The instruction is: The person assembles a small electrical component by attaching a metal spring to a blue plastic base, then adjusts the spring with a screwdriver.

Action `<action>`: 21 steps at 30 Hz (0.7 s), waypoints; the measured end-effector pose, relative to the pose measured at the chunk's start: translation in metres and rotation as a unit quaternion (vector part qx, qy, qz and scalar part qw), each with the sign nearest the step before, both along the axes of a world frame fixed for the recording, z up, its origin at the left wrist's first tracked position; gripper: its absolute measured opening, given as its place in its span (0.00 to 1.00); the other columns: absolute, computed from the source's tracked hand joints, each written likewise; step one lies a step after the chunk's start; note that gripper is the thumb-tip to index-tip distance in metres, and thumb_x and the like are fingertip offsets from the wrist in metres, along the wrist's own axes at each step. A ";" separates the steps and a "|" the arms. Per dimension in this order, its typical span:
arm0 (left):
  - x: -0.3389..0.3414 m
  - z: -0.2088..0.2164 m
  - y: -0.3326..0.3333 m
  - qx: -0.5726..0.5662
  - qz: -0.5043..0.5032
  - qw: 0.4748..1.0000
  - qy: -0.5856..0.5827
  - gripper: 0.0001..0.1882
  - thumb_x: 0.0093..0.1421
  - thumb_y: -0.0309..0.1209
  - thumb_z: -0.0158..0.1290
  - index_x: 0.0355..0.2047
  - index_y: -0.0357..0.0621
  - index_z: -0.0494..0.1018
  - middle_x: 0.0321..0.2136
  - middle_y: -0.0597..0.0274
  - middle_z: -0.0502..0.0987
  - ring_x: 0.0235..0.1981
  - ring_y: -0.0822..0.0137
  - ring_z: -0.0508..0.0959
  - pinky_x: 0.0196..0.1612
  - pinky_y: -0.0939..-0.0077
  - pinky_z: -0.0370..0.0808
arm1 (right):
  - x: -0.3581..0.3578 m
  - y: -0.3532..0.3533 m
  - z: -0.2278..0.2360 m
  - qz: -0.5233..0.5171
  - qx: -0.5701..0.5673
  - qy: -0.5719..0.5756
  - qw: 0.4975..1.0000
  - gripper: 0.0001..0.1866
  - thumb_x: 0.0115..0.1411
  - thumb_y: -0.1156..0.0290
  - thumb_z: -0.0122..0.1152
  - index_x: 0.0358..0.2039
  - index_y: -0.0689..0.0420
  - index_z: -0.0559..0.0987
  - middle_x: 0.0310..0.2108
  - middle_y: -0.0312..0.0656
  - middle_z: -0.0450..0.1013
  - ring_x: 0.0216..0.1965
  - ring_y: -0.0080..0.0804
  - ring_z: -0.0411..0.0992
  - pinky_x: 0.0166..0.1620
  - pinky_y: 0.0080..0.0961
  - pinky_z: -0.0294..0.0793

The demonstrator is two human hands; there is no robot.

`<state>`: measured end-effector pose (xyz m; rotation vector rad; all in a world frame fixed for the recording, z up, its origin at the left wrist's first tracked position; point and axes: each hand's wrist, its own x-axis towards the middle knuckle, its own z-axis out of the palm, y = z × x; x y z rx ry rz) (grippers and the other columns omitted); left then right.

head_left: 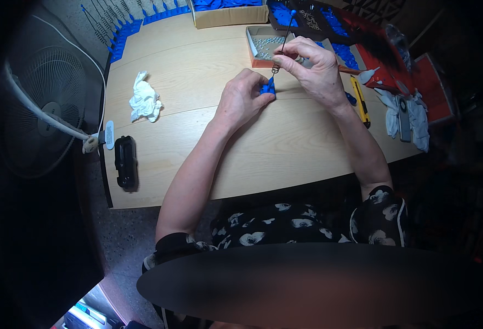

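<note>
On the table top, my left hand (238,98) is closed around a small blue plastic piece (269,88) and steadies it against the surface. A thin dark rod (287,32) with a blue tip rises from that piece, leaning slightly right. Round the rod's lower part sits a dark coil spring (275,69). My right hand (319,72) pinches the rod and spring just above the blue piece, between thumb and fingers. The exact contact of those fingertips is partly hidden.
Behind my hands are a shallow box (261,61) of small shiny parts and a cardboard box (230,17) of blue pieces. Sprung blue assemblies (125,37) line the far left edge. A yellow utility knife (360,101) lies right; crumpled tissue (145,98) and a black case (125,162) lie left.
</note>
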<state>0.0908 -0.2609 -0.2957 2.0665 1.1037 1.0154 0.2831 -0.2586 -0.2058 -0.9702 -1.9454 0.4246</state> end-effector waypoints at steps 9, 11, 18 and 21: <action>-0.011 0.006 -0.012 -0.027 0.000 1.000 0.011 0.17 0.52 0.30 0.70 0.40 0.36 0.81 0.36 0.53 0.79 0.35 0.57 0.83 0.43 0.64 0.81 | -0.010 -0.003 -0.002 -0.011 -0.007 -0.005 1.000 0.08 0.61 0.71 0.71 0.39 0.60 0.86 0.34 0.38 0.80 0.37 0.23 0.76 0.43 0.23 0.77; -0.014 0.007 -0.014 -0.030 0.003 0.999 0.011 0.17 0.52 0.30 0.70 0.40 0.36 0.81 0.36 0.53 0.79 0.35 0.57 0.83 0.43 0.64 0.81 | -0.014 -0.003 -0.001 -0.025 -0.009 -0.001 1.000 0.09 0.61 0.70 0.70 0.39 0.61 0.86 0.34 0.38 0.80 0.36 0.23 0.75 0.44 0.23 0.76; -0.017 0.003 -0.015 -0.013 0.003 1.000 0.004 0.16 0.54 0.31 0.71 0.40 0.38 0.81 0.35 0.57 0.79 0.32 0.64 0.83 0.40 0.67 0.81 | -0.020 0.002 0.001 -0.052 -0.066 0.005 0.996 0.09 0.63 0.72 0.69 0.39 0.65 0.85 0.36 0.37 0.80 0.38 0.19 0.74 0.41 0.18 0.72; -0.015 0.001 -0.013 -0.008 0.004 1.000 0.007 0.16 0.54 0.31 0.71 0.40 0.38 0.81 0.35 0.57 0.80 0.32 0.64 0.83 0.39 0.67 0.81 | -0.017 0.003 -0.003 -0.028 -0.021 -0.008 0.999 0.09 0.63 0.72 0.70 0.39 0.65 0.85 0.36 0.36 0.80 0.38 0.18 0.74 0.40 0.19 0.73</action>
